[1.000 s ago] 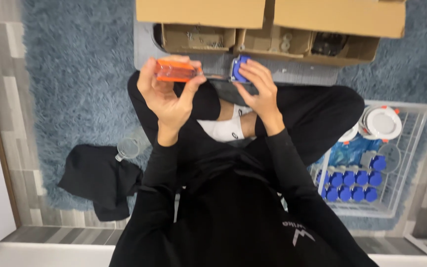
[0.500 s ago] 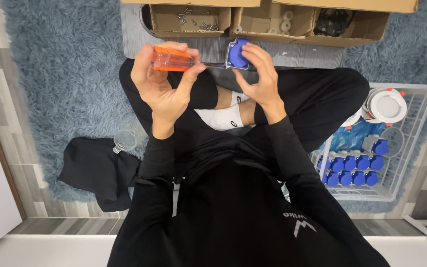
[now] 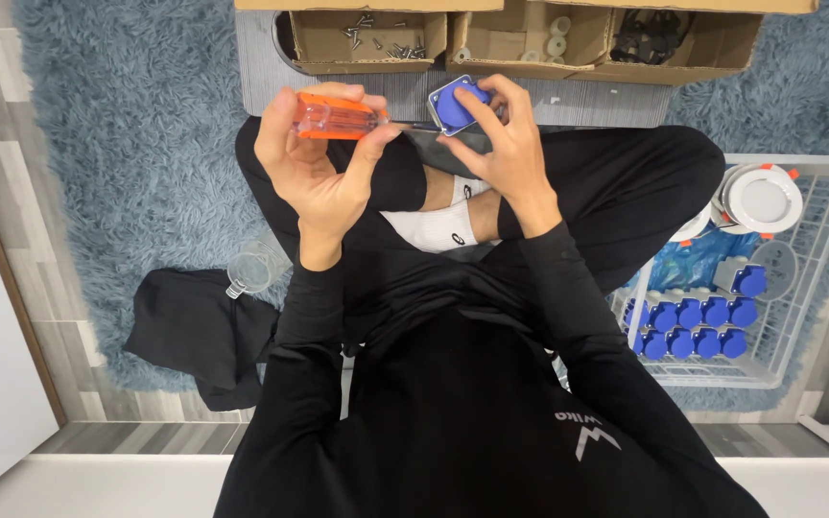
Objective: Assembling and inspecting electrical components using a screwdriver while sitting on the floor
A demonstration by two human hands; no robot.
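Three open brown cardboard boxes (image 3: 530,43) stand side by side at the top (flaps spread), and a crumpled blue plastic bag (image 3: 688,269) lies in the white wire basket (image 3: 817,288).

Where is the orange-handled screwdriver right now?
The orange-handled screwdriver is gripped in the left hand, upper centre of the head view, its tip toward the blue socket in the right hand.

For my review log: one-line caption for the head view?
Left hand drives orange-handled screwdriver into blue socket held in right hand.
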